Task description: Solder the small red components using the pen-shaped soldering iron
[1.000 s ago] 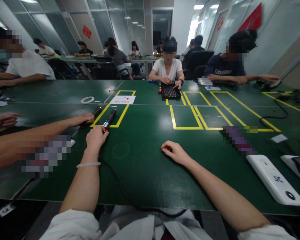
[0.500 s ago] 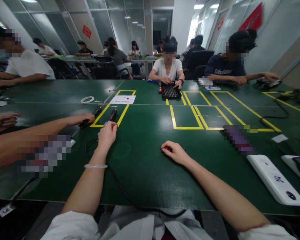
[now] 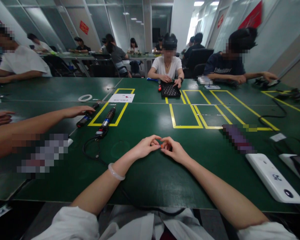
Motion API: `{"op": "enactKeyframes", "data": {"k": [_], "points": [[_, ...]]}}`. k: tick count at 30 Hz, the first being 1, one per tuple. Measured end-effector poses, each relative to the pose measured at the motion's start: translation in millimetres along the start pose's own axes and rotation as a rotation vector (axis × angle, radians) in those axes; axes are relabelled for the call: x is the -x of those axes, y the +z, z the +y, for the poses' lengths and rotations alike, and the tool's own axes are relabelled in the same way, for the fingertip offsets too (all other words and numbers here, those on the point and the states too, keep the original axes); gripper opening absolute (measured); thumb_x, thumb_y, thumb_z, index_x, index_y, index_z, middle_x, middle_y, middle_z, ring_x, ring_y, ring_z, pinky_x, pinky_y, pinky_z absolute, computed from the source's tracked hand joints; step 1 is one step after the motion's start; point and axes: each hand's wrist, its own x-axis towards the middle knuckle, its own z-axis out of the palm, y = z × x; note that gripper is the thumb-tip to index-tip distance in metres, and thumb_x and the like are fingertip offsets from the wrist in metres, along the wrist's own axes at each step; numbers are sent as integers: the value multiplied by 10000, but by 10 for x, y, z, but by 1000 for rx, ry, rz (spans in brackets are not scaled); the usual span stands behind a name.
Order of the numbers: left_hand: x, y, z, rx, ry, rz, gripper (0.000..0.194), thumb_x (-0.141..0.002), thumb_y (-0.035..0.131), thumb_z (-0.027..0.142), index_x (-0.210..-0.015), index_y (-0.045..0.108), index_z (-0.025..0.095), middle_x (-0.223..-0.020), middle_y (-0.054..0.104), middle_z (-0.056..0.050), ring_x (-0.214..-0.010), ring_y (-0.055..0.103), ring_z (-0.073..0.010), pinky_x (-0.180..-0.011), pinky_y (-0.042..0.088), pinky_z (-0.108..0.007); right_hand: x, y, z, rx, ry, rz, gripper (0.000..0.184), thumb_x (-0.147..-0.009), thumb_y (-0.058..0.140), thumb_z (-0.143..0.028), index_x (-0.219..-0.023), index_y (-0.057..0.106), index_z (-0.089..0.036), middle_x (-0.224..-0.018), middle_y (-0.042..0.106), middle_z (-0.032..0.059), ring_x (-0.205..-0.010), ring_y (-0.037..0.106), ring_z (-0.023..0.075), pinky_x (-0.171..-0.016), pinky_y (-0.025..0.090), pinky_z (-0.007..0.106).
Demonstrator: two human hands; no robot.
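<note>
Orange shows in a small piece point(image 3: 161, 146) between the fingertips of both hands, seen through my head view, the one view I have. I take the dark, silver-banded tool point(image 3: 106, 121) as my landmark: it lies on the green table point(image 3: 152, 180), and the orange piece is nearer me and to its right.

What has just changed: the left hand point(image 3: 147, 146) was at the tool's near end and has now come away to meet the right hand point(image 3: 173, 150), which has hardly moved. I judge that the handling has shifted from the tool to the small piece, with both hands now sharing the work.

Both hands have their fingers curled in, but the piece is too small and covered for me to tell which one grips it, or whether both do. Neither hand is on the tool. I can't make out which way the piece points or its long axis.

The tool's long axis runs slantwise, narrow tip away from me and a little right, cable end towards me. Its black cable point(image 3: 83, 148) loops on the near side. Left of it lies a second dark tool point(image 3: 86, 118), with a co-worker's hand point(image 3: 86, 110) at it; beyond it sits a white card point(image 3: 122, 97).
</note>
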Motion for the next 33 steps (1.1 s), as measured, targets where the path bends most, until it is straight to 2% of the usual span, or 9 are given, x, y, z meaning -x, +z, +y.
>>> {"op": "enactKeyframes", "data": {"k": [3, 6, 8, 12, 19, 24, 28, 33], "points": [[3, 59, -73, 90, -20, -18, 380, -838, 602, 317, -1179, 561, 153, -921, 649, -54, -845, 615, -152, -765, 480, -280, -5, 13, -20, 37, -7, -5, 185, -862, 599, -220, -1041, 560, -192, -822, 616, 1, -669, 551, 118, -632, 444, 236], [27, 87, -83, 140, -19, 24, 343, -786, 658, 279, -1087, 559, 149, -922, 643, -49, -841, 615, -146, -759, 484, -271, -9, 16, -50, 43, -3, 17, 123, -870, 595, -226, -986, 579, -186, -815, 621, 8, -669, 547, 121, -627, 438, 238], [48, 97, -54, 125, -6, 55, 295, -760, 675, 253, -1013, 560, 153, -905, 641, -38, -812, 612, -139, -723, 482, -254, -9, 11, -64, 32, 5, 36, 114, -871, 600, -233, -973, 584, -185, -819, 628, 10, -674, 549, 123, -625, 437, 239], [76, 107, 4, 21, 37, 74, 169, -808, 622, 259, -943, 590, 163, -852, 643, -17, -761, 602, -126, -682, 462, -235, -11, 2, -58, 28, 14, 39, 105, -869, 604, -238, -958, 591, -184, -816, 628, 11, -673, 550, 125, -621, 437, 243], [60, 117, -38, -10, 40, 109, 175, -829, 607, 294, -941, 600, 160, -886, 642, -29, -797, 614, -136, -692, 471, -236, -19, 10, -25, 63, -14, 55, 236, -825, 642, -210, -1051, 578, -186, -890, 600, 21, -729, 574, 131, -649, 454, 250], [66, 125, -26, -27, 70, 110, 187, -859, 585, 326, -968, 582, 174, -886, 641, -20, -792, 607, -132, -710, 471, -240, -10, 6, -28, 73, -37, 61, 134, -865, 600, -232, -991, 598, -186, -841, 595, 15, -704, 551, 129, -645, 444, 252], [92, 125, 17, -93, 151, 124, 201, -878, 571, 320, -1035, 559, 194, -925, 645, -14, -817, 613, -131, -758, 473, -251, -10, -4, -15, -6, 41, 70, 143, -896, 577, -317, -935, 608, -183, -785, 615, 10, -692, 560, 135, -647, 442, 258], [119, 135, 34, -355, 233, 133, 190, -884, 566, 281, -1066, 573, 225, -943, 644, -10, -853, 605, -147, -790, 458, -264, -23, -6, 3, -205, 136, 52, 215, -900, 566, -383, -913, 602, -172, -807, 663, 31, -724, 609, 151, -682, 467, 278]]}}
